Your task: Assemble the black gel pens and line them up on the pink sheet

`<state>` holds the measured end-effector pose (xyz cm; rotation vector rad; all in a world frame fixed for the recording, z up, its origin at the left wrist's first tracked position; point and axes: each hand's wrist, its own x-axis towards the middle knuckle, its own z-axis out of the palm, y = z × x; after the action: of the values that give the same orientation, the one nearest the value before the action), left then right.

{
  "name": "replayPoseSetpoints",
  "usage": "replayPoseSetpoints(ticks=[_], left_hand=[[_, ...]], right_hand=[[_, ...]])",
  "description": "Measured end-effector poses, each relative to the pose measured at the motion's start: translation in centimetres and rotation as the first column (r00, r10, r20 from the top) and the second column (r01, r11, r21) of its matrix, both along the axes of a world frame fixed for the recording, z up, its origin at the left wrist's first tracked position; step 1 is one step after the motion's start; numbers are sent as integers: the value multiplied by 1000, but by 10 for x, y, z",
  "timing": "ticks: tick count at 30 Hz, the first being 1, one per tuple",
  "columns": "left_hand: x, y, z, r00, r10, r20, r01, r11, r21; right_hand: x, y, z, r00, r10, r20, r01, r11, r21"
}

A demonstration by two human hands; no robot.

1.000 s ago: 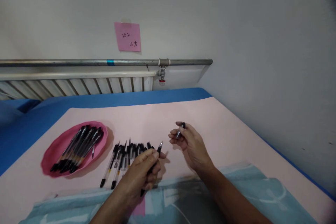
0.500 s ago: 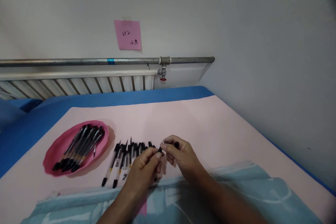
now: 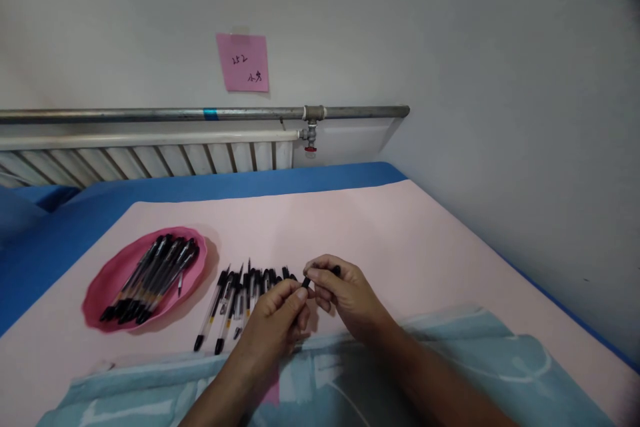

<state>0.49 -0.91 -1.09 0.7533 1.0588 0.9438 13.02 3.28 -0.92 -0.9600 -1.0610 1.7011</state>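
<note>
Gel pen (image 3: 305, 281) at lower centre, clamped in the left hand (image 3: 279, 309), right hand (image 3: 347, 288) closed on a black-ended pen cap (image 3: 337, 271) at its tip, loose pens (image 3: 214, 310) partly hidden behind the left hand, pink scalloped dish (image 3: 103, 285) of more pens (image 3: 153, 277) at left, light-blue cloth (image 3: 145, 393) along the bottom.

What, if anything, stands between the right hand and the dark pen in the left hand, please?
Nothing visible does: the right hand is right at the end of the dark pen that shows above the left hand. The loose pens lie to the left of that spot.
</note>
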Motion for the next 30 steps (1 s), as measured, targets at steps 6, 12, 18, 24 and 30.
replayPoseSetpoints(ticks=[6, 12, 18, 24, 30], left_hand=[[-2, 1, -1, 1000, -13, -6, 13, 1000, 27], [-4, 1, -8, 1000, -2, -24, 4, 998, 69], [-3, 0, -4, 1000, -20, -21, 21, 998, 56], [-4, 1, -7, 999, -7, -44, 11, 996, 88], [-4, -1, -8, 995, -12, -94, 23, 993, 115]], right_hand=[[-1, -1, -4, 998, -12, 64, 10, 999, 34], [-3, -1, -1, 1000, 6, 14, -6, 999, -35], [-2, -1, 3, 998, 11, -60, -15, 998, -63], [-2, -1, 3, 1000, -15, -4, 15, 996, -89], [-2, -2, 1, 1000, -1, -20, 0, 995, -95]])
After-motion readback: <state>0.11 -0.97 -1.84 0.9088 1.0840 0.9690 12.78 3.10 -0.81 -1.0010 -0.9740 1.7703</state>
